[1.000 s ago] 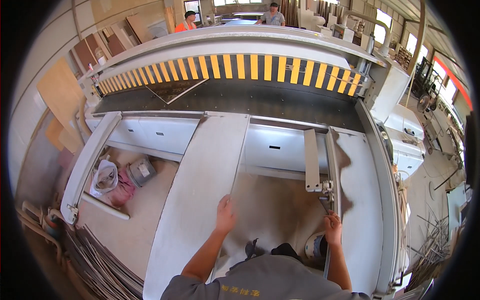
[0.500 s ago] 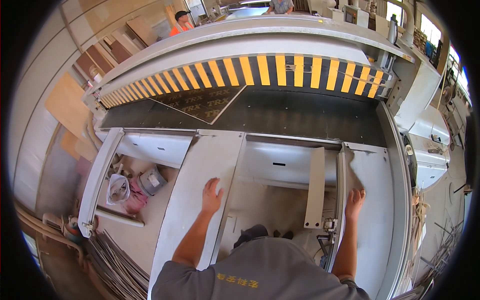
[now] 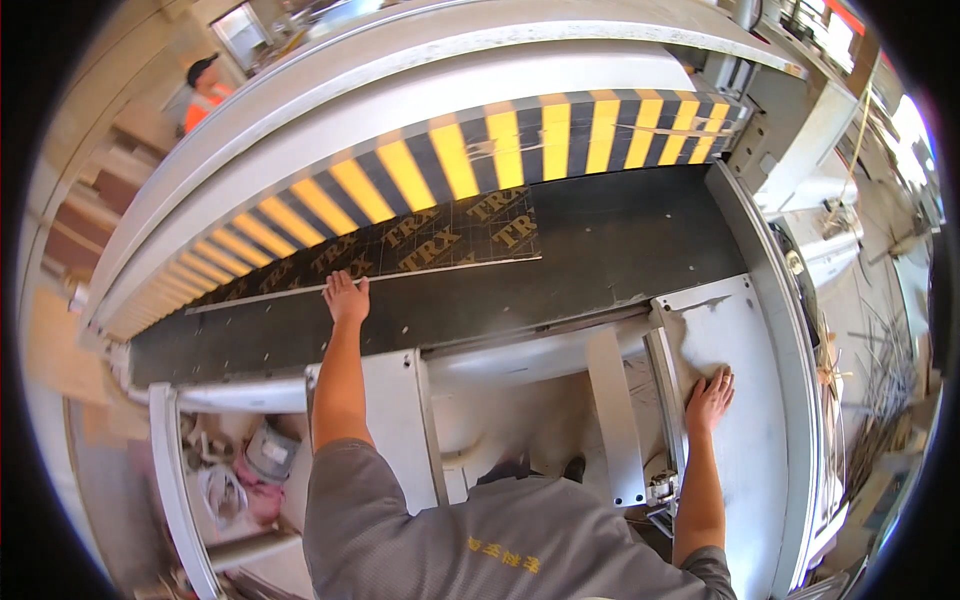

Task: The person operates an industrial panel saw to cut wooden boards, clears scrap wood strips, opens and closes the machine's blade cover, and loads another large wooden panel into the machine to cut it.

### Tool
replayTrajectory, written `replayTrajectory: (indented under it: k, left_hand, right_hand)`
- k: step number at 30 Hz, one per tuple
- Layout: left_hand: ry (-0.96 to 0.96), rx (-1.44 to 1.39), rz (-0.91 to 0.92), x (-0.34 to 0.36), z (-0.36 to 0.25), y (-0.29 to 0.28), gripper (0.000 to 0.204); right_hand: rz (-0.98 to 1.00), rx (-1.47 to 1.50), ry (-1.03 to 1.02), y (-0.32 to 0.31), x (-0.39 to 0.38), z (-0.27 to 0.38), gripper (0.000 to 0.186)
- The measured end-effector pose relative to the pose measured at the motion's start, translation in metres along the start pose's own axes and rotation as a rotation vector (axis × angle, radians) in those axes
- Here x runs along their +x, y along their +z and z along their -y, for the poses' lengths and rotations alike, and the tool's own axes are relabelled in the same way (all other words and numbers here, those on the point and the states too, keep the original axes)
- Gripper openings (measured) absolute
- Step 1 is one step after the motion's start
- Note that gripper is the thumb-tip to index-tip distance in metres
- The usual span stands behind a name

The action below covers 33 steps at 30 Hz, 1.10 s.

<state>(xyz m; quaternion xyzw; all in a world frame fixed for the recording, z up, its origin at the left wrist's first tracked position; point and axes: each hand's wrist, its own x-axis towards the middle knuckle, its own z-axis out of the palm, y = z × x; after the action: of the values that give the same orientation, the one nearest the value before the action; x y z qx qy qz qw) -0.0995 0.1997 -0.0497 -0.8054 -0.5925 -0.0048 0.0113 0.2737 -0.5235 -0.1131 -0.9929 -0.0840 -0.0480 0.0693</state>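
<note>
A dark brown panel (image 3: 440, 248) with gold printing and a pale near edge lies on the machine's black bed (image 3: 560, 285), its far part hidden under the striped yellow-and-black guard (image 3: 410, 170). My left hand (image 3: 346, 297) reaches forward, palm down with fingers stretched out, and its fingertips are at the panel's near edge. To the right, my right hand (image 3: 709, 400) rests with fingers spread on the grey right-hand support table (image 3: 755, 440). Neither hand holds anything.
A grey support table (image 3: 385, 410) stands under my left forearm, with a narrow plate and a rail (image 3: 612, 420) right of it. A bucket (image 3: 272, 450) and bags are on the floor at left. Beyond the machine is a person in an orange vest (image 3: 205, 100).
My left hand has moved forward from the support table to the panel's edge. The panel has turned, its near edge now running along the bed. My right hand stays on the right table.
</note>
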Motion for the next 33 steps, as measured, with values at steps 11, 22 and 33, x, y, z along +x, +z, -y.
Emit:
replayTrajectory:
  k: [11,22,33]
  left_hand:
    - [0.644,-0.056,-0.084,0.059,-0.27,0.037,0.082]
    - [0.729,-0.214,0.047,0.107,-0.491,0.073,0.084]
    - [0.883,-0.182,-0.13,0.141,-0.604,0.083,0.074]
  right_hand:
    - [-0.085,0.025,0.022,-0.026,0.014,0.032,0.06]
    - [-0.071,0.057,0.087,-0.041,0.018,0.02,0.062]
    - [0.022,0.154,0.122,-0.044,0.03,0.014,0.068]
